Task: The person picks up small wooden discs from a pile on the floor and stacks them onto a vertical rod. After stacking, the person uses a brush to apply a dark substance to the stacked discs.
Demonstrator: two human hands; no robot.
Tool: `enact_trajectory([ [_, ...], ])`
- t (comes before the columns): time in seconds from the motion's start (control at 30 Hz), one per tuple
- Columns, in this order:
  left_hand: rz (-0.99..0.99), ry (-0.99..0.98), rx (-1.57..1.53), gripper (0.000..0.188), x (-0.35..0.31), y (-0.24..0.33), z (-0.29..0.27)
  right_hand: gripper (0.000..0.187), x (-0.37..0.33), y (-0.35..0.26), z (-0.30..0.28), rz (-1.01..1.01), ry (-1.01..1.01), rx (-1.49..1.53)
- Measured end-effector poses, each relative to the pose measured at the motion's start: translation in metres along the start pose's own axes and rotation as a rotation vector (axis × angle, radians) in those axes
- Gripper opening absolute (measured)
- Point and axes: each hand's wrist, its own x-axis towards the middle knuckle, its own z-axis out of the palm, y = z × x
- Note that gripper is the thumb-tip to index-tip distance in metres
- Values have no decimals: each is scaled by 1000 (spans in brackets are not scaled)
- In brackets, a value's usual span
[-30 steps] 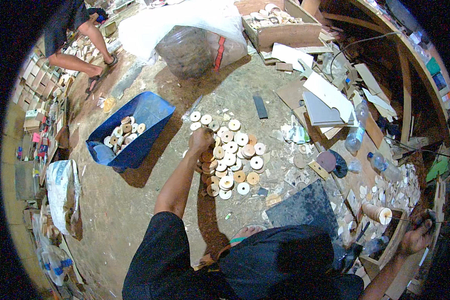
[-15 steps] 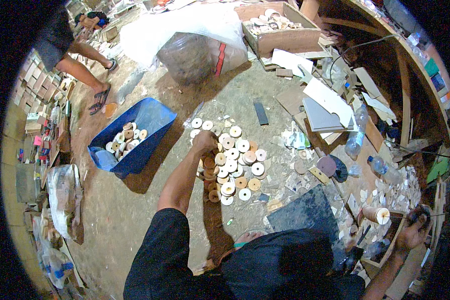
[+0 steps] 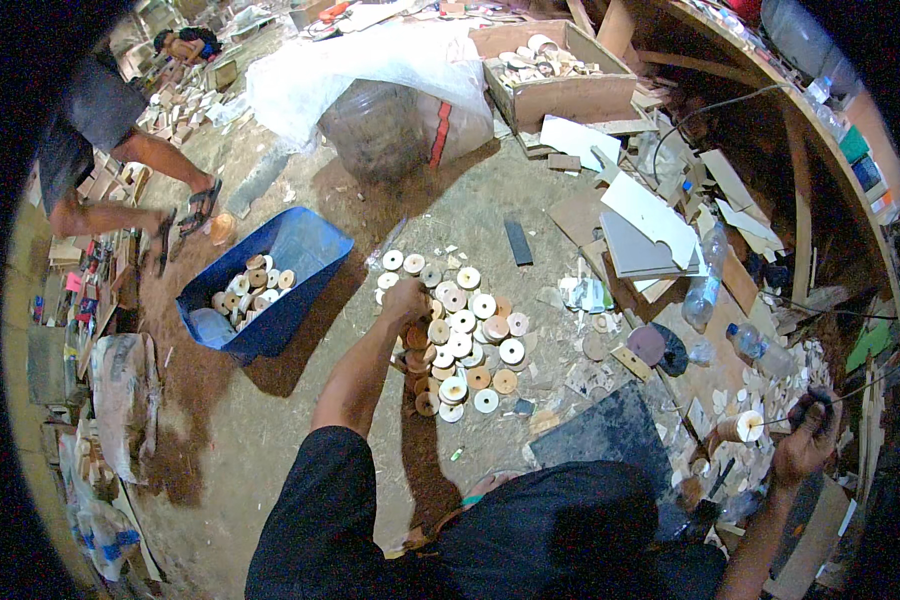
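Observation:
On the floor ahead of me lies a pile of round discs with centre holes (image 3: 460, 345), cream and brown. My left hand (image 3: 404, 300) reaches down to the pile's left side with its fingers curled, and whatever they pinch is hidden. At the far right, my right hand (image 3: 806, 440) is closed around a thin rod (image 3: 860, 388) at a dark, rounded part. At the rod's inner end sits a pale, round-faced roll or stack (image 3: 747, 427). A blue cut-open container (image 3: 315, 250) with more such discs stands left of the pile.
A wooden box (image 3: 560, 98) of offcuts stands at the back, beside a large wrapped bundle (image 3: 380, 125). Boards (image 3: 650, 215), plastic bottles (image 3: 705, 285) and scraps fill the right. A dark flat sheet (image 3: 605, 435) lies near me. Another person's legs (image 3: 170, 165) show at upper left.
My right hand and the rod have moved up and a little left, tilting the rod. My left hand has shifted slightly left and down at the pile. The other person has stepped.

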Motion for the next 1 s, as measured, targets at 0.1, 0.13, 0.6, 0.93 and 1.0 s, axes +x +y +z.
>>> enact_trajectory([
  [0.1,30,2,-145,40,-10,-1,-10,21,0,-8,9,-36,-106,26],
  [0.13,90,15,-224,43,-16,-3,-18,21,0,-12,15,-92,-149,32],
  [0.6,430,-157,-1435,69,-152,3,-182,26,-67,-75,182,-233,-1188,183],
  [0.93,410,-221,-1177,61,-177,12,-196,24,-81,-84,173,-260,-1232,128],
  [1.0,443,-262,-1190,61,-177,14,-197,23,-83,-84,171,-269,-1224,119],
])
